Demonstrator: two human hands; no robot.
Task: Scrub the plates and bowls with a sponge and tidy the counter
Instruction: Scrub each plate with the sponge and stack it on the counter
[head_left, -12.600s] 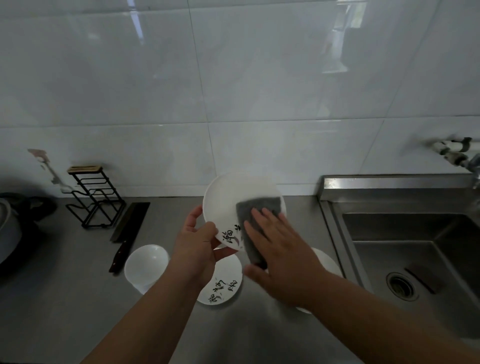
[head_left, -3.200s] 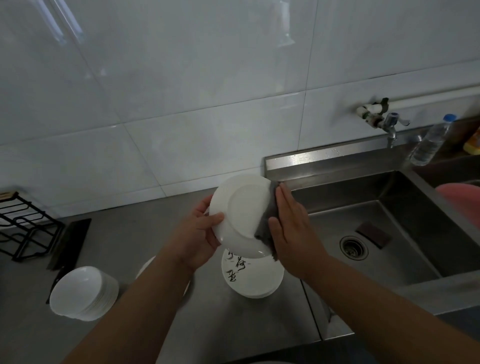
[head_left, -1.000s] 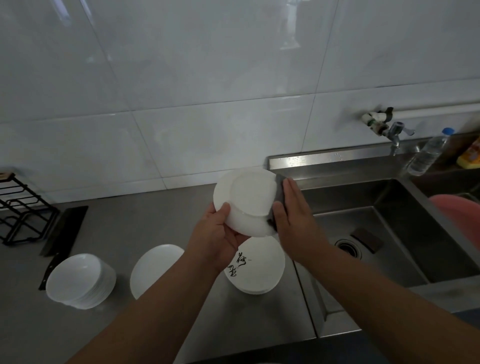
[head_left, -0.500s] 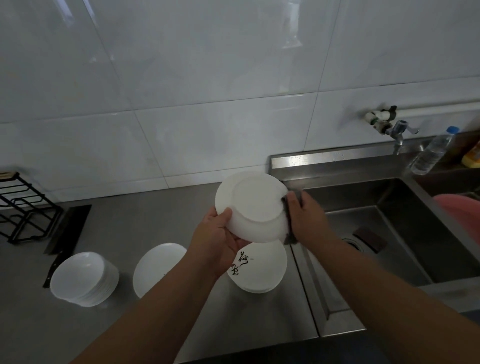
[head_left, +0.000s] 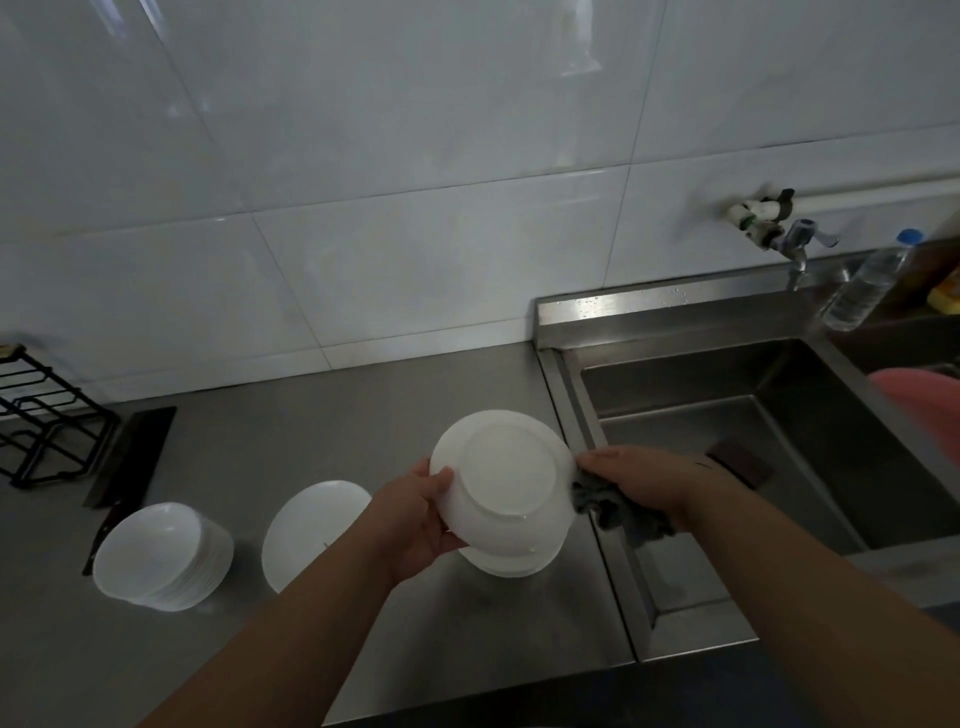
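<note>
On the counter (head_left: 311, 441), bowls (head_left: 161, 556) and a spare plate (head_left: 311, 525) sit at left, while the left hand (head_left: 415, 519) grips the plate (head_left: 501, 478) by its left rim. The plate is held underside to the camera above the stack (head_left: 504, 564). The sponge (head_left: 618, 512), flat against the plate's right side a moment ago, is now off its face, bunched in the curled fingers of the right hand (head_left: 654, 483) just beside the rim, over the sink (head_left: 727, 415) edge. This underside looks scrubbed, so the plate seems ready to set down.
</note>
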